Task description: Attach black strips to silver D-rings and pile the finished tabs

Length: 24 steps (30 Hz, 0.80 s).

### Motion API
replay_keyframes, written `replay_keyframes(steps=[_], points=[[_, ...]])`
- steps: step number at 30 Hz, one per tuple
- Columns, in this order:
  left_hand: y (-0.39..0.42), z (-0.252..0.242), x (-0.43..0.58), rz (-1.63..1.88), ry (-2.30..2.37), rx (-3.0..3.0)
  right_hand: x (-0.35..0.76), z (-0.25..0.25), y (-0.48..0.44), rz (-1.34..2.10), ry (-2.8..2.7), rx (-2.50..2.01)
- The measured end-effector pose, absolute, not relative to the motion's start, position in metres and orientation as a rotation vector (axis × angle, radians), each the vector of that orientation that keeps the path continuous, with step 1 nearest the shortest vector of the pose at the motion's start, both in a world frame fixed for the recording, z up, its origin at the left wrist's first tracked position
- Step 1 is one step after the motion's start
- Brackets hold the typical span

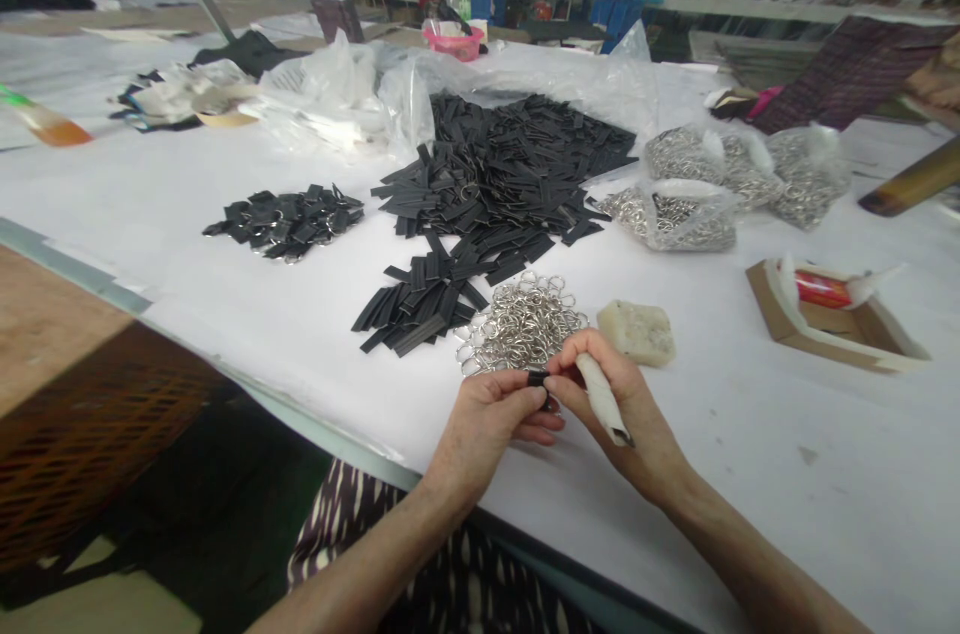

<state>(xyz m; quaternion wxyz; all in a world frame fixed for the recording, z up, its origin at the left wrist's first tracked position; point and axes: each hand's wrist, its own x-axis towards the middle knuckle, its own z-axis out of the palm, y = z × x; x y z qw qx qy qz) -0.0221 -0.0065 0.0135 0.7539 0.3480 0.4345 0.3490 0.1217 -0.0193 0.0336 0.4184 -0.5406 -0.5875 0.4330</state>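
Observation:
Pinched between the fingertips of my left hand (495,409) and my right hand (611,404) is a short black strip (537,378), partly hidden by the fingers. My right hand also keeps a whitish wrapped handle (602,399) with a dark end tucked against its palm. Just beyond the hands lies a heap of silver metal rings (521,319). Flat black strips form a small pile (420,304) to its left and a large pile (517,154) behind. A pale, worn block (636,332) rests right of the rings.
Black strips with rings (289,219) are heaped at left. Bags of metal rings (679,214) stand at right, behind a cardboard box lid (832,314) holding a red tube. Plastic bags (337,94) and a pink basin (454,42) lie farther back. The table edge (285,414) runs along the near left.

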Motion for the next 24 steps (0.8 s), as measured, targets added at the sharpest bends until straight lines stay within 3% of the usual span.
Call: replay_keyframes(steps=[24], points=[[-0.0097, 0.0107, -0.0205, 0.77, 0.953, 0.738, 0.1181, 0.0309, -0.0199, 1.13, -1.437, -1.384]])
